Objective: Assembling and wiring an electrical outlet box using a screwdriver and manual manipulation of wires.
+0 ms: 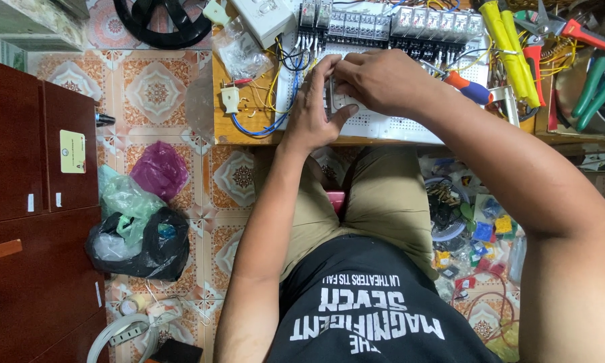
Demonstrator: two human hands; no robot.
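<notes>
Scene: we are looking straight down at a small wooden table [245,131] carrying a white perforated board [383,124].
Left hand: our left hand [312,107] lies flat against the board's near left part, thumb out toward the middle, fingertips reaching up to a small white part [343,101].
Right hand: our right hand [383,81] comes in from the right and curls over the same part, knuckles up.
Thing in hand: the white part sits on the board, just below the relay row [390,25], mostly covered by both hands.
Left grip: fingers close together and pressing on the part's left edge; not a full wrap, more a steadying pinch.
Right grip: fingers folded tight over the part's top; what the fingertips do beneath we cannot tell.
Doing it well: we judge it best to keep the left hand braced on the board so the part stays square, and to press evenly rather than from one corner.
Watch for: blue and yellow wires [275,101] run just beside the left hand, so we keep them out from under the part.
Nearby: a screwdriver [467,87] lies just right of the right wrist; yellow-handled pliers [511,47] rest further right.
Floor: bags [141,228] lie on the tiles, well apart.
</notes>
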